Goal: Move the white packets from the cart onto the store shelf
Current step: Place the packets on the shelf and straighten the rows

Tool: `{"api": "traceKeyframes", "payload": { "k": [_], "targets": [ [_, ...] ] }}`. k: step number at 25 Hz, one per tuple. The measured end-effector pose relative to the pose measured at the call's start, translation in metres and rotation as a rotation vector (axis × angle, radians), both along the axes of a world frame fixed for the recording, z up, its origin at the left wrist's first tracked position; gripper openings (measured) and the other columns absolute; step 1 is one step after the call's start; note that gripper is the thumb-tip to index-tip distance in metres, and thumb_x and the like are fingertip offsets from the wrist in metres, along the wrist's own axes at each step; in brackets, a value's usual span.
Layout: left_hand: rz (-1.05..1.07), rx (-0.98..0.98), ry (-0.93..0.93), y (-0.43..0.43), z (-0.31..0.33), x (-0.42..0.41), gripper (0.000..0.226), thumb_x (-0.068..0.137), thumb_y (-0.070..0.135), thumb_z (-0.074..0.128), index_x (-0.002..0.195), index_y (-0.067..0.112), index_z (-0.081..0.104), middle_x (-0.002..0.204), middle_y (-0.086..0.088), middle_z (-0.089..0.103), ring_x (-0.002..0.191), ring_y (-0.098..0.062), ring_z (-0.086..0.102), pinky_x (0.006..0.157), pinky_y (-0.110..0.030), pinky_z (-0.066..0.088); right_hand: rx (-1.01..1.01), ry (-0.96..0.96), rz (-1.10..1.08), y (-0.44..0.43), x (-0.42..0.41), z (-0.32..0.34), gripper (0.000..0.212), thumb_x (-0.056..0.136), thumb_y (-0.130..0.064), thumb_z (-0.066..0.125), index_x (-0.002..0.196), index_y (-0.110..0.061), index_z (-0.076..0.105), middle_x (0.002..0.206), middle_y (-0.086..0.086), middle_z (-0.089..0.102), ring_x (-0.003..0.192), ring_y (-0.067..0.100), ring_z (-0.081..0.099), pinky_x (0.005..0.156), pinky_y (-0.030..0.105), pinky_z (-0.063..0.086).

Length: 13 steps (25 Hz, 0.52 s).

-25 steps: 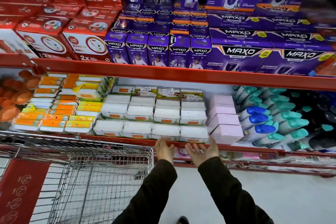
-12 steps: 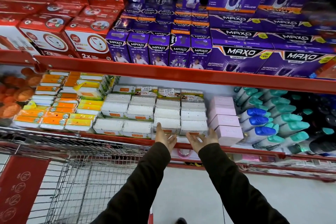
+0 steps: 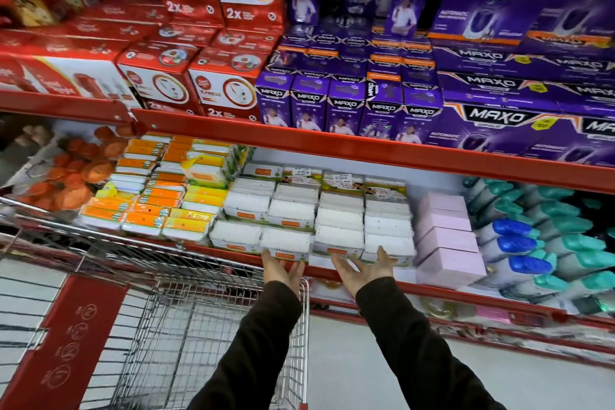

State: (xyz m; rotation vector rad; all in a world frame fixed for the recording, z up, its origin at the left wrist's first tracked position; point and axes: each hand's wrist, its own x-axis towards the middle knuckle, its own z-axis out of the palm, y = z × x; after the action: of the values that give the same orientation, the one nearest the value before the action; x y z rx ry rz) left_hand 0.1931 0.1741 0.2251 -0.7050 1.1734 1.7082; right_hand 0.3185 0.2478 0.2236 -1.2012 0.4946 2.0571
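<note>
A person's left hand [image 3: 282, 268], palm up and fingers spread, grips nothing as its fingertips touch the front lower edge of a white packet with an orange label [image 3: 285, 241] at the lip of the red metal store shelf [image 3: 432, 289]. The right hand [image 3: 364, 271], likewise open-palmed and holding nothing, rests its fingers against the front of the neighbouring white packets [image 3: 339, 240], its thumb raised beside the next stack to the right. Both arms wear dark long sleeves [image 3: 263, 343] and reach forward from the bottom of the frame.

The white packets sit in four columns on the lower shelf, stacked in rows that step back toward green-and-white printed cartons [image 3: 342, 183] at the rear. Just to their right stand pale pink rectangular boxes [image 3: 447, 243], and beyond those lie white spray bottles with blue and teal caps [image 3: 525, 250]. To the left of the white packets are orange and yellow flat packs [image 3: 149, 210], with a cluster of round orange items in clear wrapping [image 3: 70, 176] at the far left.

A silver wire shopping cart with a red plastic panel [image 3: 186, 326] stands below and left of the hands, its basket showing no packets in the visible part. On the shelf above, red and white boxes [image 3: 213, 90] fill the left half and purple boxes marked MAXO [image 3: 492, 116] the right
</note>
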Motion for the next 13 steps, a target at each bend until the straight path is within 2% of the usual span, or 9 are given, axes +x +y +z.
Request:
{"api": "traceKeyframes", "payload": {
  "k": [5,10,13],
  "targets": [
    [-0.031,0.019,0.005,0.011,0.008,-0.026,0.065,0.101,0.047,0.043,0.157,0.022,0.021,0.165,-0.009,0.013,0.150,-0.034,0.022,0.115,-0.048,0.040,0.004,-0.045,-0.021,0.007,-0.019,0.006,0.078,0.095,-0.052,0.051,0.151,-0.004,0.026,0.157,0.027,0.028,0.142,0.043,0.036,0.117,0.050,0.034],
    [-0.090,0.029,-0.009,0.028,0.006,-0.035,0.062,0.097,0.047,0.051,0.152,0.024,0.033,0.162,-0.010,0.022,0.136,-0.035,0.038,0.103,-0.045,0.052,0.012,-0.065,-0.015,0.009,-0.023,0.002,0.077,0.094,-0.050,0.054,0.149,-0.003,0.029,0.156,0.026,0.028,0.141,0.043,0.038,0.114,0.051,0.039],
    [-0.115,0.037,-0.045,0.031,0.011,-0.038,0.066,0.095,0.051,0.053,0.151,0.023,0.034,0.161,-0.011,0.023,0.122,-0.034,0.043,0.103,-0.043,0.053,0.020,-0.075,-0.023,0.008,-0.023,0.004,0.075,0.094,-0.048,0.056,0.148,-0.003,0.029,0.155,0.026,0.030,0.139,0.043,0.040,0.113,0.050,0.040]
  ]
}}
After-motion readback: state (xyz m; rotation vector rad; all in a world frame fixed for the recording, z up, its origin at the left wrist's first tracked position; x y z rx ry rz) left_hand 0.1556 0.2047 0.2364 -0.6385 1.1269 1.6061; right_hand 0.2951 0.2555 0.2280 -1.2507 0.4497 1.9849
